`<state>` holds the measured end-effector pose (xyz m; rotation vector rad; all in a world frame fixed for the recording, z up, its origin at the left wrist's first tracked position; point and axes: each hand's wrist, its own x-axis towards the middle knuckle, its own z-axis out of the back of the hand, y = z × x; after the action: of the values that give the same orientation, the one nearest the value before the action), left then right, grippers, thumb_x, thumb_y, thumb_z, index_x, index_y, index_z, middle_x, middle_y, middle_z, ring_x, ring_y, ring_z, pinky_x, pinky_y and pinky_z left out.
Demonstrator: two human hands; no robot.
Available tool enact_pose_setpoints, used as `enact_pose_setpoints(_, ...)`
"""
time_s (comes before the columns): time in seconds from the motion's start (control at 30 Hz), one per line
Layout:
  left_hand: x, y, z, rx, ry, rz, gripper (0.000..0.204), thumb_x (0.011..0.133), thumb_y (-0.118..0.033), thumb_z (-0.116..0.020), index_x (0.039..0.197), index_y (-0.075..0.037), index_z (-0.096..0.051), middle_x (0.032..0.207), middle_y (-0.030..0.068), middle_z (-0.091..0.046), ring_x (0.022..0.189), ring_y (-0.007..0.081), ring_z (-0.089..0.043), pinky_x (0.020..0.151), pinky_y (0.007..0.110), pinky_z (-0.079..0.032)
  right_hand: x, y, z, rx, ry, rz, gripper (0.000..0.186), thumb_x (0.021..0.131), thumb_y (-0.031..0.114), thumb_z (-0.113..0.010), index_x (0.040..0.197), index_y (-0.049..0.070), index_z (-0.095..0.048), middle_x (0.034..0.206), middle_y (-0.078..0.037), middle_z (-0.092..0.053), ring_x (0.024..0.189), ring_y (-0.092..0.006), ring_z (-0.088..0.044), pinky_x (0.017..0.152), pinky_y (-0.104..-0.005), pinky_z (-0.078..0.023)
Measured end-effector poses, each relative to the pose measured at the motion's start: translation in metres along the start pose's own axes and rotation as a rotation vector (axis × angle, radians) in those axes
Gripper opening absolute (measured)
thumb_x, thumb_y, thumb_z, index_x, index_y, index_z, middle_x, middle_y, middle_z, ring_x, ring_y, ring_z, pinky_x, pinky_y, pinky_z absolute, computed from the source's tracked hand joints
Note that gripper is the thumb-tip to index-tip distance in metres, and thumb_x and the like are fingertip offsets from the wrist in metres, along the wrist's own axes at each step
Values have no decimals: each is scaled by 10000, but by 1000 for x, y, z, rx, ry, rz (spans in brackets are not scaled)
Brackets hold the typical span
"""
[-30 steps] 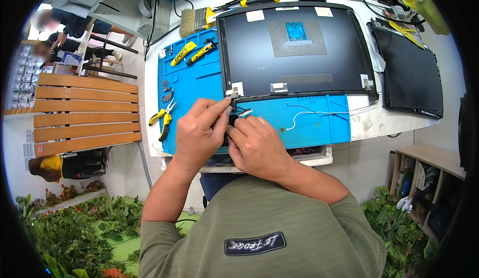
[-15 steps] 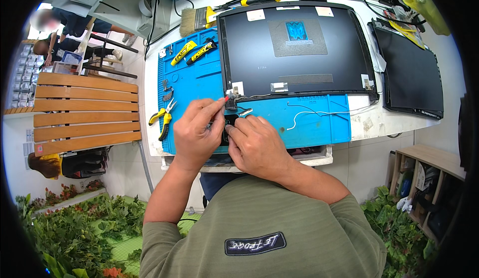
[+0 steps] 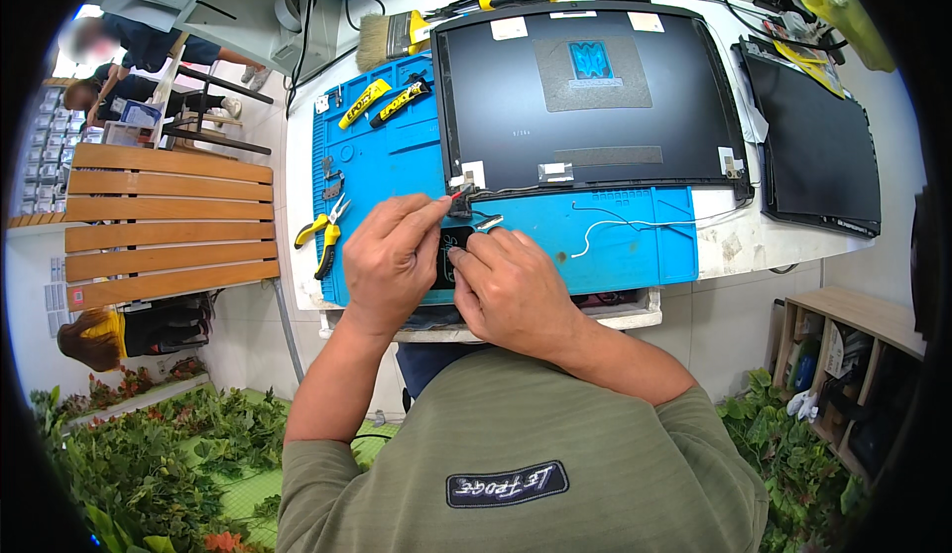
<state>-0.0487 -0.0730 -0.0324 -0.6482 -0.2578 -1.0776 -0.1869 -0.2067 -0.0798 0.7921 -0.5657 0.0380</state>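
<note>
Bench work at the lower left corner of a dark laptop lid (image 3: 694, 87), which lies partly on a blue mat (image 3: 615, 255). The left hand (image 3: 395, 255) pinches a slim red-tipped item (image 3: 457, 196) between thumb and forefinger; its shaft is mostly hidden by the fingers. The red tip is at the black hinge piece (image 3: 460, 209) at that corner; whether the two touch cannot be told. The right hand (image 3: 511, 280) is curled, its thumb over a flat black object (image 3: 456, 237) with white markings; whether the fingers grip anything cannot be told. A cable end with a silvery connector (image 3: 488, 224) lies just beyond the right fingers.

Compared with one second earlier, when the left fingertips cover much of the hinge piece, they now sit slightly back and leave it exposed. Relative to the half-second frame, the red tip is a little farther right. More of the flat black object shows between the hands. The right hand and the lid keep their places.

Unchanged at left: yellow-handled pliers (image 3: 326, 244) at the mat's edge, small metal parts (image 3: 332, 181), and a yellow tube (image 3: 364, 105) beside a black tube (image 3: 400, 105).
</note>
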Motion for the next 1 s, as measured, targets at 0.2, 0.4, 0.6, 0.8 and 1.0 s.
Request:
enact_pose_setpoints(0.2,3,-3,2,-2,-16,1,294,894,109,-860,1149,-36,-877,1023,125,-818,877,277,-796,748,362,-618,0,0,0,1,1,-2,119,890,75,-796,956,0,-732,949,-136,-648,933,-326,-661,843,-456,-525)
enact_pose_setpoints(0.4,2,0,2,20,-12,-18,307,885,105,-856,1153,-44,-875,1026,107,-814,880,274,-788,745,366,-618,1,1,1,3,0,-5,122,887,77,-800,953,3,-729,953,-136,-649,939,-328,-664,845,-458,-527)
enact_pose_setpoints(0.6,1,1,1,24,-17,-23,291,898,106,-858,1149,-41,-876,1020,116,-814,872,276,-788,733,370,-615,1,1,2,-1,4,-9,123,884,76,-800,953,6,-726,958,-137,-650,943,-330,-665,850,-458,-530)
enact_pose_setpoints(0.8,1,1,-1,4,-16,-9,284,904,100,-871,1153,-37,-874,1011,121,-810,862,268,-786,728,365,-611,1,1,1,0,0,-6,124,884,77,-798,956,6,-725,952,-136,-647,943,-330,-666,849,-459,-530)
enact_pose_setpoints(1.0,3,-2,1,-11,-17,15,269,930,87,-869,1170,-33,-867,1003,125,-805,839,258,-780,721,352,-608,1,1,1,3,5,-12,119,886,71,-793,959,4,-727,951,-137,-649,942,-332,-666,846,-462,-530)
